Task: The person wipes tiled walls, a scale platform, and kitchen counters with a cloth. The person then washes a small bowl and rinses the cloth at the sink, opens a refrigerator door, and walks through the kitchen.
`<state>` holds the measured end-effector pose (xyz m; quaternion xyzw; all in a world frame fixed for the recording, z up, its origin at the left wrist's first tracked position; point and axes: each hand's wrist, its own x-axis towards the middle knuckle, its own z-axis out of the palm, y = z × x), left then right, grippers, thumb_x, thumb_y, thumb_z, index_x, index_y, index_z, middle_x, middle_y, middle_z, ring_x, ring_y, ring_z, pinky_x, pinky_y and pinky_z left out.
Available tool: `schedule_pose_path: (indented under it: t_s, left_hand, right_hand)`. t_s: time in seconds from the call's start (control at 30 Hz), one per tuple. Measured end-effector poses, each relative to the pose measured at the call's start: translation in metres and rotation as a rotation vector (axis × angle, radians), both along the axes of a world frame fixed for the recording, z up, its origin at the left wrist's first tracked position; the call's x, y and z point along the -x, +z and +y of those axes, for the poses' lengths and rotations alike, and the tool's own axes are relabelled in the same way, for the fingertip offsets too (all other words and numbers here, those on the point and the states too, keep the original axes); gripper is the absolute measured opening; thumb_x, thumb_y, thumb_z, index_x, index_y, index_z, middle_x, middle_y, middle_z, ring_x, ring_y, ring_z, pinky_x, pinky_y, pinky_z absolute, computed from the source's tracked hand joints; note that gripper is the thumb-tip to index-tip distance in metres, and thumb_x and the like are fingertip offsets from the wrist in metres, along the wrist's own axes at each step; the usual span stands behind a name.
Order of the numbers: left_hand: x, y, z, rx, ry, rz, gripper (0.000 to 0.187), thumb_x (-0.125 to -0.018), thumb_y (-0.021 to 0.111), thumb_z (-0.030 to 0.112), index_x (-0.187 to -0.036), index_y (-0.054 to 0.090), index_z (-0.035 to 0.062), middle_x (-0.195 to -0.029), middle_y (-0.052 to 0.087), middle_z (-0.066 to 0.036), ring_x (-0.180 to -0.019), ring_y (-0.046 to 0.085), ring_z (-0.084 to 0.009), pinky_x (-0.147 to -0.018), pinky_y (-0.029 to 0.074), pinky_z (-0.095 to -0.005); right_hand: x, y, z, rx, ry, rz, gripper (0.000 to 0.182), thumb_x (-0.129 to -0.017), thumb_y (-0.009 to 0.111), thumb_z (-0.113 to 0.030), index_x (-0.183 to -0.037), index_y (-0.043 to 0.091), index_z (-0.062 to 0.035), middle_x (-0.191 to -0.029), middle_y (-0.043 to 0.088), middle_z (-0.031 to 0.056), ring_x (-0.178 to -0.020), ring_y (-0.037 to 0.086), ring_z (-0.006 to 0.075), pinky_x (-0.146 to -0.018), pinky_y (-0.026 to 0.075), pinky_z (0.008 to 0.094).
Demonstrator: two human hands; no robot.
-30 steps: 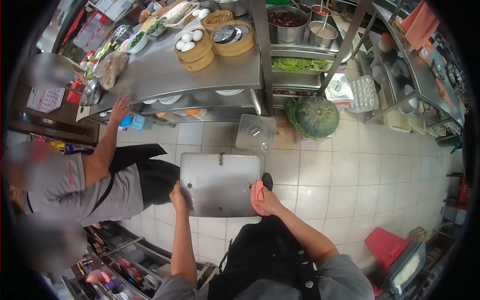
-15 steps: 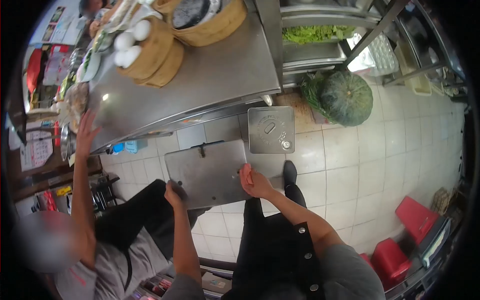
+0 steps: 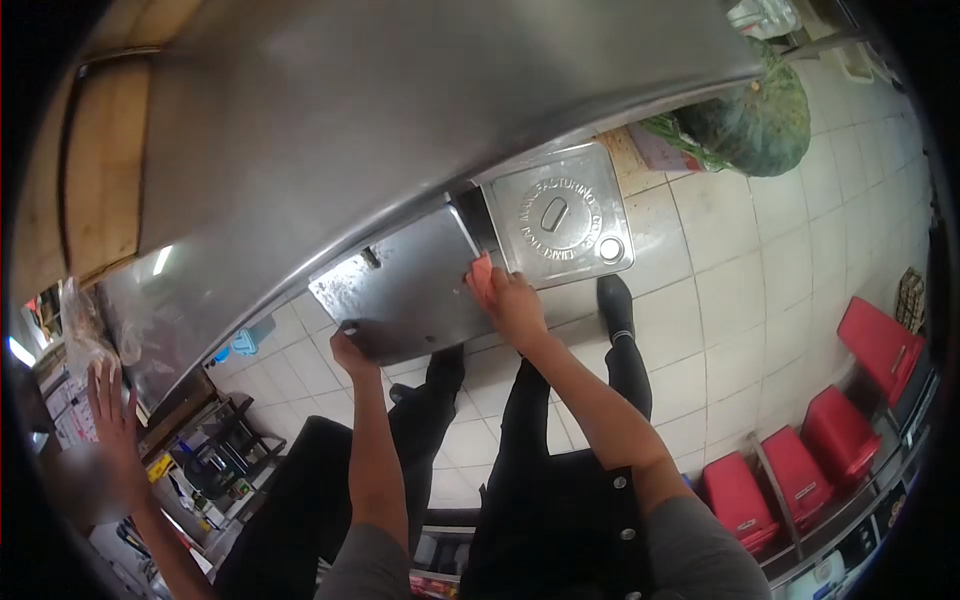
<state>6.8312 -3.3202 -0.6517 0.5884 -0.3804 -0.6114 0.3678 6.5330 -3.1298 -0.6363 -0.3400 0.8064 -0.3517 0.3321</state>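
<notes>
A grey metal panel (image 3: 400,290), rectangular with small holes and a slot, is held between my two hands below the edge of a steel counter. My left hand (image 3: 354,350) grips its lower left corner. At the panel's right side my right hand (image 3: 508,300) is closed on a folded pink cloth (image 3: 482,280) and the panel's edge. Just beyond, a square metal lid (image 3: 558,215) with embossed lettering lies close to the floor. The panel's far edge is close to the counter's underside.
The steel counter (image 3: 400,110) fills the top, with bamboo steamers (image 3: 110,160) at left. Another person's hand (image 3: 115,420) is at far left near a plastic bag (image 3: 85,325). A green pumpkin (image 3: 760,120) sits upper right; red bins (image 3: 740,495) stand lower right.
The view has moved closer over the counter. The panel, in both my hands, is now nearer the counter's edge. The other person's hand appears lower, beside the plastic bag.
</notes>
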Motion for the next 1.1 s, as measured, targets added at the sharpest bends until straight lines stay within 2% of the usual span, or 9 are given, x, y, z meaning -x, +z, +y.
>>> schedule_pose_path:
  t_s: [0.1,0.17,0.27,0.43,0.6,0.73,0.87,0.93,1.1]
  left_hand:
    - [0.004,-0.033,-0.019,-0.12,-0.088,0.068,0.031,-0.096,0.04,0.023,-0.102,0.058,-0.0009,-0.104,0.061,-0.012,-0.095,0.06,-0.0262,-0.086,0.048,-0.0392]
    - [-0.001,-0.056,-0.022,0.019,-0.207,-0.326,0.032,-0.097,0.039,0.024,-0.108,0.057,-0.0005,-0.108,0.061,-0.013,-0.101,0.059,-0.0262,-0.09,0.047,-0.0388]
    - [-0.008,-0.065,-0.023,0.036,-0.32,-0.309,0.033,-0.099,0.041,0.026,-0.114,0.055,0.0004,-0.11,0.06,-0.01,-0.105,0.057,-0.0227,-0.094,0.044,-0.0358]
    - [0.001,-0.053,-0.059,0.093,-0.368,-0.139,0.039,-0.101,0.042,0.032,-0.12,0.053,0.0005,-0.114,0.059,-0.009,-0.108,0.055,-0.0212,-0.097,0.04,-0.0357]
    - [0.071,0.004,-0.057,0.144,-0.236,-0.431,0.051,-0.097,0.052,0.043,-0.132,0.048,0.0065,-0.123,0.055,-0.009,-0.11,0.055,-0.0228,-0.095,0.042,-0.0385]
    - [0.07,-0.004,-0.005,-0.593,-0.074,0.017,0.066,-0.094,0.053,0.05,-0.143,0.033,0.01,-0.138,0.045,-0.018,-0.126,0.046,-0.0325,-0.104,0.04,-0.0509]
    - [0.149,-0.01,0.013,-0.374,-0.468,0.275,0.054,-0.098,0.049,0.038,-0.131,0.04,-0.0038,-0.131,0.05,-0.019,-0.122,0.051,-0.0304,-0.105,0.043,-0.0466]
    - [0.161,-0.035,0.007,-0.217,-0.044,0.229,0.044,-0.099,0.05,0.025,-0.126,0.041,-0.0081,-0.126,0.053,-0.017,-0.116,0.055,-0.0269,-0.103,0.047,-0.04]
    - [0.193,-0.035,-0.007,-0.151,-0.076,0.455,0.035,-0.098,0.052,0.014,-0.125,0.043,-0.0075,-0.121,0.055,-0.016,-0.113,0.056,-0.0245,-0.102,0.049,-0.0363]
  right_hand:
    - [0.002,-0.024,-0.012,-0.016,-0.068,0.072,0.031,-0.077,0.068,-0.009,-0.098,0.047,-0.0019,-0.092,0.06,0.0204,-0.089,0.059,0.0403,-0.073,0.05,0.0491]
    - [-0.001,-0.033,-0.016,-0.011,-0.074,0.079,0.029,-0.079,0.066,-0.011,-0.099,0.048,-0.001,-0.093,0.06,0.0195,-0.089,0.059,0.0388,-0.074,0.05,0.0481]
    - [-0.001,-0.029,-0.009,-0.044,-0.087,-0.01,0.03,-0.079,0.067,-0.012,-0.102,0.05,-0.0036,-0.1,0.062,0.0144,-0.099,0.057,0.0361,-0.079,0.049,0.0481]
    - [0.007,-0.013,-0.029,0.063,-0.238,-0.094,0.024,-0.078,0.065,-0.01,-0.097,0.052,-0.0034,-0.096,0.062,0.0158,-0.096,0.058,0.0386,-0.078,0.048,0.0489]
    - [0.037,0.0,-0.087,0.151,-0.411,-0.133,0.018,-0.077,0.063,-0.007,-0.093,0.054,-0.0036,-0.092,0.063,0.018,-0.09,0.059,0.0411,-0.076,0.047,0.0495]
    - [0.073,-0.008,-0.108,0.239,-0.394,-0.14,0.022,-0.079,0.061,-0.007,-0.099,0.055,0.0,-0.101,0.062,0.0238,-0.097,0.058,0.0426,-0.079,0.047,0.0479]
    - [0.084,-0.02,-0.094,0.466,-0.517,-0.093,0.04,-0.078,0.061,-0.007,-0.117,0.056,-0.0004,-0.105,0.062,0.0219,-0.101,0.057,0.0426,-0.087,0.045,0.0481]
    - [0.082,-0.026,-0.053,0.385,-0.561,0.16,0.051,-0.081,0.059,-0.007,-0.13,0.049,0.0008,-0.119,0.058,0.024,-0.108,0.054,0.0425,-0.093,0.043,0.0467]
    - [0.075,-0.027,0.11,0.32,-0.664,-0.002,0.043,-0.09,0.055,-0.013,-0.13,0.049,0.0017,-0.121,0.058,0.0213,-0.11,0.056,0.0375,-0.096,0.042,0.0404]
